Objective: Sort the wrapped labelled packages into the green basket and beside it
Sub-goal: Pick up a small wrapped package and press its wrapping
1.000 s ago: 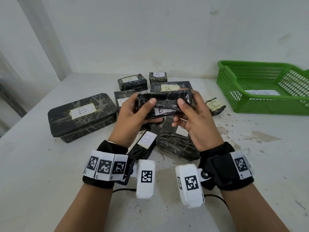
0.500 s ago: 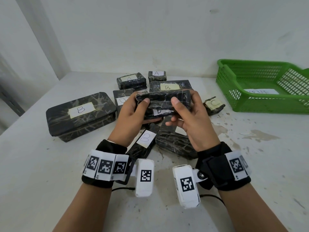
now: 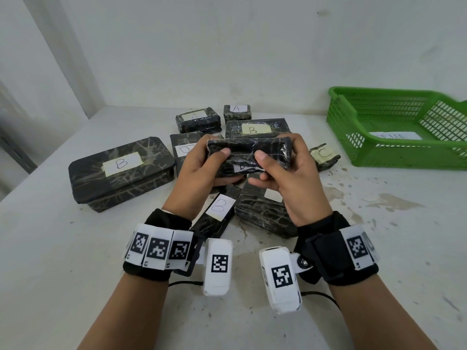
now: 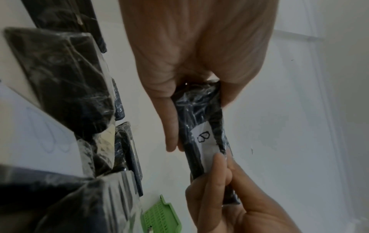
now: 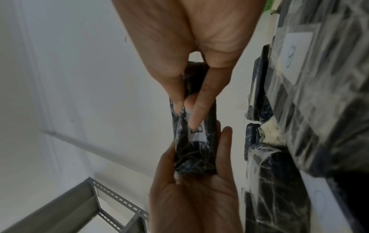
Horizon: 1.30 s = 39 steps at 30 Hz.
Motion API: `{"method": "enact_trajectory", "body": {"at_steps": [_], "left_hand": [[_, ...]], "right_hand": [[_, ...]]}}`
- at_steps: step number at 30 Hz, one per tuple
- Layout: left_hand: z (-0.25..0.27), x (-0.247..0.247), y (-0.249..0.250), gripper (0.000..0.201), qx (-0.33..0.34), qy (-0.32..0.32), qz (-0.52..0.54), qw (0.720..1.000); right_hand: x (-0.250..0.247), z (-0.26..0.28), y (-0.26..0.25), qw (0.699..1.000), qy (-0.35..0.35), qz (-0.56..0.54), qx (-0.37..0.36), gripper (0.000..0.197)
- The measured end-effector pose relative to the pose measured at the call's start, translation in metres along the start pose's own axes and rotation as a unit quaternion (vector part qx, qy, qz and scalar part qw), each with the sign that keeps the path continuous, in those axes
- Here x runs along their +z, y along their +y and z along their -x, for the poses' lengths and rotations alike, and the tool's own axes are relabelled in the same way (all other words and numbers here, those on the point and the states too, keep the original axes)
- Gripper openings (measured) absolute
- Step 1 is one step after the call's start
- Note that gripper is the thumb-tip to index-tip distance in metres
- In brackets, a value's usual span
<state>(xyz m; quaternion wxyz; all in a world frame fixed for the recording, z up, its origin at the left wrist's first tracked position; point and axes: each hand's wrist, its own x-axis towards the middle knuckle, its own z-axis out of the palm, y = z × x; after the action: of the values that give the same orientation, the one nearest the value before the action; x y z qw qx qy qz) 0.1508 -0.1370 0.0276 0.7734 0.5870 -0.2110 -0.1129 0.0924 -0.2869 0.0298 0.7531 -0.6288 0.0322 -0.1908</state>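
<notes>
Both hands hold one black wrapped package (image 3: 249,154) above the pile, its white label turned down and toward me. My left hand (image 3: 202,168) grips its left end, thumb on top. My right hand (image 3: 283,170) grips the right end, thumb on the near face. In the left wrist view the package (image 4: 201,119) shows a label marked B, with right fingertips (image 4: 219,164) on it. The right wrist view shows the same package (image 5: 194,151) between both hands. The green basket (image 3: 394,147) stands at the far right with a white paper inside.
Other wrapped packages lie on the white table: a large B box (image 3: 121,173) at left, two marked A (image 3: 198,120) at the back, a B one (image 3: 255,128), a small C (image 3: 324,155), a slim B (image 3: 219,208) below my hands. A grey metal rack (image 5: 83,209) stands at left.
The held package has tilted a little further in my hands, its label edge now lower and toward me. Both grips stay on its ends.
</notes>
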Motion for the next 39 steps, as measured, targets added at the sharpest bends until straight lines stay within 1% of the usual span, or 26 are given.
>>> {"method": "enact_trajectory", "body": {"at_steps": [2,7,12,15,17,19,20,21,23,25,27,29,31,32,34,36,39], "left_hand": [[0.001,0.001,0.0,0.014,0.001,0.005,-0.001,1.0],[-0.001,-0.001,-0.004,0.018,0.014,0.001,-0.023,1.0],[-0.002,-0.002,-0.005,0.017,0.019,-0.014,-0.006,1.0],[-0.003,0.0,-0.007,0.03,0.022,0.008,0.01,1.0],[-0.005,0.001,-0.006,0.037,0.013,0.038,0.056,0.998],[-0.006,0.001,-0.003,0.043,-0.007,0.062,0.092,0.994],[-0.006,0.001,-0.002,0.047,-0.02,0.067,0.1,0.992],[-0.006,0.001,-0.002,0.051,-0.032,0.065,0.103,0.992],[-0.006,0.002,-0.003,0.051,-0.043,0.048,0.094,0.993],[-0.006,0.004,-0.004,0.041,-0.034,0.041,0.074,0.996],[-0.006,0.0,-0.005,0.031,-0.008,0.052,0.048,0.997],[-0.006,-0.005,-0.005,0.033,0.021,0.06,0.024,0.998],[-0.006,-0.008,-0.006,0.039,0.041,0.052,0.014,0.998],[-0.005,-0.008,-0.005,0.04,0.048,0.047,0.014,0.998],[-0.004,-0.006,-0.005,0.041,0.056,0.046,0.009,0.997],[-0.003,-0.003,-0.004,0.038,0.059,0.051,0.003,0.997],[-0.003,0.003,-0.004,0.021,0.033,0.059,0.011,0.998]], "right_hand": [[-0.001,0.0,0.0,1.0,0.001,-0.005,0.0,0.023],[0.0,-0.002,0.0,0.999,-0.019,-0.037,0.03,0.026],[-0.004,-0.004,0.0,0.999,-0.009,-0.033,0.005,0.022],[-0.007,-0.004,-0.004,0.999,-0.037,-0.018,-0.011,0.022],[-0.009,-0.004,-0.008,0.998,-0.047,-0.019,-0.038,0.035],[-0.01,-0.005,-0.008,0.997,-0.044,-0.04,-0.048,0.056],[-0.01,-0.005,-0.007,0.997,-0.044,-0.045,-0.047,0.061],[-0.009,-0.005,-0.007,0.997,-0.046,-0.045,-0.046,0.063],[-0.007,-0.005,-0.005,0.997,-0.052,-0.041,-0.046,0.059],[-0.007,-0.005,-0.003,0.997,-0.055,-0.044,-0.042,0.055],[-0.01,-0.007,-0.002,0.997,-0.061,-0.043,-0.019,0.057],[-0.012,-0.008,-0.003,0.996,-0.075,-0.052,0.02,0.054],[-0.011,-0.008,-0.005,0.992,-0.084,-0.079,0.054,0.039],[-0.01,-0.008,-0.004,0.992,-0.076,-0.08,0.059,0.033],[-0.009,-0.007,-0.002,0.997,-0.043,-0.057,0.043,0.026],[-0.009,-0.007,0.002,0.999,-0.016,-0.045,0.003,0.016],[-0.01,-0.007,0.004,0.999,-0.007,-0.015,-0.05,0.01]]}}
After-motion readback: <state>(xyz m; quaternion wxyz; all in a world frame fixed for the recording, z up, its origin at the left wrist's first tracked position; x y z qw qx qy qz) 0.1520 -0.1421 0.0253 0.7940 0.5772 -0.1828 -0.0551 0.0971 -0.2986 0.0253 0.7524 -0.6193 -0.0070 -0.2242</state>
